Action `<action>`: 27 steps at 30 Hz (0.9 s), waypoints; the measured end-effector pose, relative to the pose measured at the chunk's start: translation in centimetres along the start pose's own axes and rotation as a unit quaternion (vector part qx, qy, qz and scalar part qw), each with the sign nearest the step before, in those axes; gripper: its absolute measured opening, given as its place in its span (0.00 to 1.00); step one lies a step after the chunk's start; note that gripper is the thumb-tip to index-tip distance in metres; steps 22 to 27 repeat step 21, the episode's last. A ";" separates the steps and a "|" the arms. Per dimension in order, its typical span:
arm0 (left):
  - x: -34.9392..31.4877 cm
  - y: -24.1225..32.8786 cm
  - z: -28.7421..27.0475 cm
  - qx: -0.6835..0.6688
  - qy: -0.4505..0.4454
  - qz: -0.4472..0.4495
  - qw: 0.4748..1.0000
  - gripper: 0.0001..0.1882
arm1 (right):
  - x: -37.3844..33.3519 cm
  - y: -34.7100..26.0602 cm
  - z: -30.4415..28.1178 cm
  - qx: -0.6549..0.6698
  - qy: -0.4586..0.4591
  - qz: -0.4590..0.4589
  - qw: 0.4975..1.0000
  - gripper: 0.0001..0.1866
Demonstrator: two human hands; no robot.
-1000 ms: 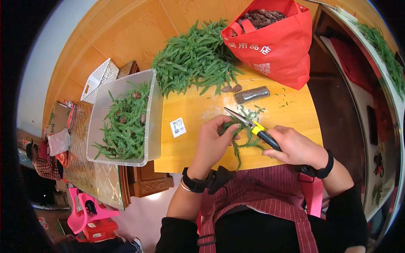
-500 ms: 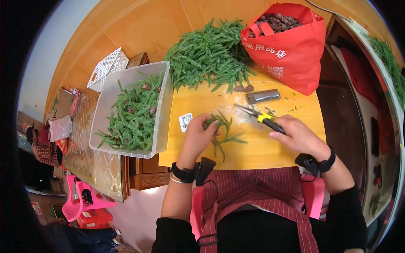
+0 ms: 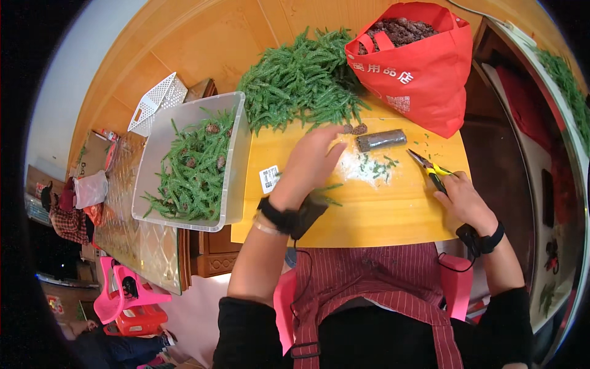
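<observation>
My left hand (image 3: pixel 312 158) reaches over the yellow tabletop, thumb apart from the fingers. Its fingertips are beside the small brown pine cones (image 3: pixel 356 129); whether they touch cannot be made out. Under that wrist lies a green artificial pine sprig (image 3: pixel 332 195), mostly hidden by the hand and a black wrist device. At the right of the board my right hand (image 3: pixel 464 197) is closed round the handles of yellow-and-black pliers (image 3: pixel 430 169), whose jaws point to the far left. A dark roll in clear wrap (image 3: pixel 381 140) sits between the two hands, with green clippings (image 3: pixel 376 167) nearer me.
At left a clear plastic bin (image 3: pixel 239 166) holds green sprigs with cones. A pile of sprigs (image 3: pixel 301 80) covers the back of the yellow board (image 3: pixel 393 221). Behind right stands a red bag (image 3: pixel 418 80) full of cones. A white label card (image 3: pixel 269 179) lies near the bin.
My left hand has let go of the sprig and moved up toward the cones. My right hand has shifted right with the pliers, uncovering green clippings on the board.
</observation>
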State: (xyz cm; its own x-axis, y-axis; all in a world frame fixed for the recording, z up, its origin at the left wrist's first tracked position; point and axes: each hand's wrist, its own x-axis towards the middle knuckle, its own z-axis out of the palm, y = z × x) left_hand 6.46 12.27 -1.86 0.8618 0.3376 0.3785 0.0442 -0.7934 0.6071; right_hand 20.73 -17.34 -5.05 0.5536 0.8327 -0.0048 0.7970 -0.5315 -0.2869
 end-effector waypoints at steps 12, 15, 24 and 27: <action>6.3 -5.8 7.0 0.204 -0.149 -0.053 0.966 0.10 | 6.0 -4.9 -2.8 0.045 0.017 -0.112 0.993 0.08; 6.3 -5.7 6.4 0.212 -0.144 -0.078 0.964 0.10 | 10.3 -6.2 -2.0 0.085 0.036 -0.145 0.985 0.06; 3.7 -4.5 1.0 -0.145 -0.040 -0.096 0.984 0.10 | 17.2 -7.8 1.2 0.043 0.009 -0.122 0.992 0.09; 3.7 -4.5 1.0 -0.145 -0.040 -0.096 0.984 0.10 | 17.2 -7.8 1.2 0.043 0.009 -0.122 0.992 0.09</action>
